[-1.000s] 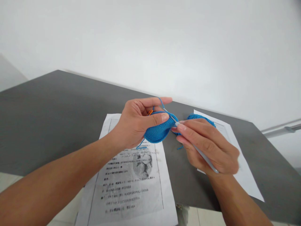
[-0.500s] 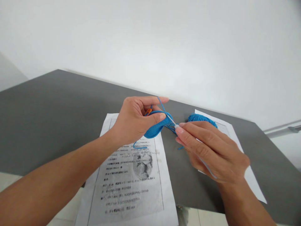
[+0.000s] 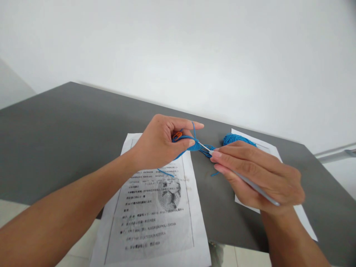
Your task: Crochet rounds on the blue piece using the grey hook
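Blue crochet piece point(image 3: 191, 145) sits pinched in the left hand point(image 3: 158, 144) above the printed sheet point(image 3: 152, 207); right hand point(image 3: 258, 178) grips the hook point(image 3: 250, 183) pencil-style; best keep the yarn point(image 3: 194, 129) taut, wrist movements small.

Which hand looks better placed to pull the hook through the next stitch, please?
Probably the right hand: it grips the crochet hook, whose tip meets the blue crochet piece. The left hand pinches that piece and tensions the yarn.
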{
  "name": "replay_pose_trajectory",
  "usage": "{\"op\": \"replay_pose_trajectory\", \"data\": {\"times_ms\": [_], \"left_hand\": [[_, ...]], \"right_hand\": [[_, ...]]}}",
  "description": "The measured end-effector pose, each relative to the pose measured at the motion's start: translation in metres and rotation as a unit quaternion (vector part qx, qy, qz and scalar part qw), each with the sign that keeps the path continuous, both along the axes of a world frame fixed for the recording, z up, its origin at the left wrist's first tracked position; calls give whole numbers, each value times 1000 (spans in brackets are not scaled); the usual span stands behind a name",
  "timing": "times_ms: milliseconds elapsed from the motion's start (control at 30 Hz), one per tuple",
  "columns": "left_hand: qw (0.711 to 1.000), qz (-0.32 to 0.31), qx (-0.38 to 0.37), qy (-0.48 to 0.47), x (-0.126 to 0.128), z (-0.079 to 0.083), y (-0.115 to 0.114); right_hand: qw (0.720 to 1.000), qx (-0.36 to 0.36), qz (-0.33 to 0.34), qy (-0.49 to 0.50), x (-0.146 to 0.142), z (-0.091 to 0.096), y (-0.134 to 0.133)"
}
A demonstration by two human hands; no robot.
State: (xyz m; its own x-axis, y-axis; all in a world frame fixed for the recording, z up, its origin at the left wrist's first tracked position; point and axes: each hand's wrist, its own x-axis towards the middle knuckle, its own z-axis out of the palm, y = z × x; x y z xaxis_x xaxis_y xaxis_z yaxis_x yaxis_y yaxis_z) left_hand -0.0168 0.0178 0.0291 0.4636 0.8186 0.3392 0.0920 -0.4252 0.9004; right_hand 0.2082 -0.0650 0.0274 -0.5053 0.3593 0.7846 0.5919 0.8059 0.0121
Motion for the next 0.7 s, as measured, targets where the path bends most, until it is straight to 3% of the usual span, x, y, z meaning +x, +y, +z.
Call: {"op": "replay_pose_trajectory", "data": {"times_ms": [267, 567, 633, 700], "left_hand": [[999, -42, -8, 16, -4, 1, 0], [999, -42, -27, 14, -4, -3, 5], [998, -46, -32, 13, -4, -3, 5], [998, -46, -36, 11, -4, -4, 4]], "right_hand": [[984, -97, -10, 147, 1, -4, -5], [984, -98, -36, 141, -1, -3, -7], [974, -138, -32, 177, -2, -5, -7], [943, -207, -4, 261, -4, -9, -5]]}}
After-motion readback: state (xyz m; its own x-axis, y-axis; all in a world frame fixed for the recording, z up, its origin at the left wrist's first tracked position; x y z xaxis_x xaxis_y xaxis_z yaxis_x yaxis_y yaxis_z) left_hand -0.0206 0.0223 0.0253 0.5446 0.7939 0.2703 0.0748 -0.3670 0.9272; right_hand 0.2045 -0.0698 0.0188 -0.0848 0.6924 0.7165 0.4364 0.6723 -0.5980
